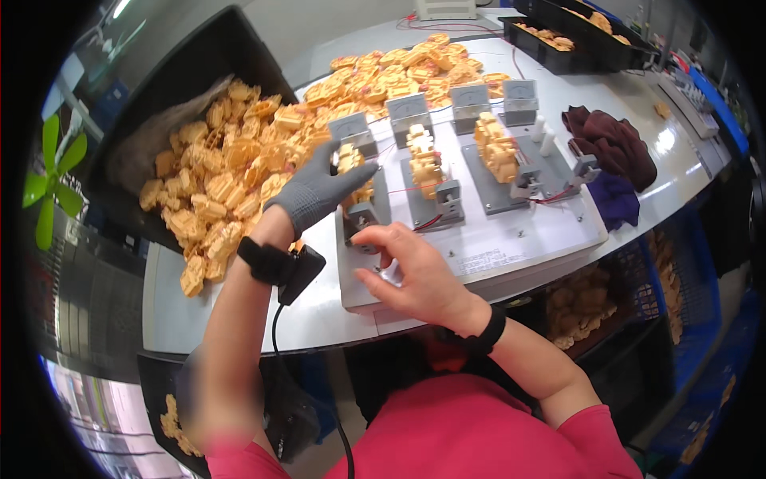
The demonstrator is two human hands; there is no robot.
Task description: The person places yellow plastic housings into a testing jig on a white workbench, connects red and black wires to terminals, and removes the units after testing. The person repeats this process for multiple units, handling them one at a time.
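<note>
My left hand (315,188), in a grey glove, grips a yellow plastic part (351,160) seated on the leftmost test fixture, thumb on the right and fingers on the far left side. The glove covers some of that part. My right hand (415,271) is bare, thumb and forefinger apart, with the fingertip at the grey clamp block (363,217) on the near end of this fixture. To the right, similar yellow parts sit on a middle fixture (424,164) and a right fixture (496,149). Small panel meters (408,112) stand behind the fixtures.
A tipped black bin (231,48) spills many yellow parts (227,172) at the left. More parts (399,76) lie behind the meters. Dark red cloth (614,144) and purple cloth (614,199) lie at the right. Black trays (550,56) stand far right. Thin wires cross the fixtures.
</note>
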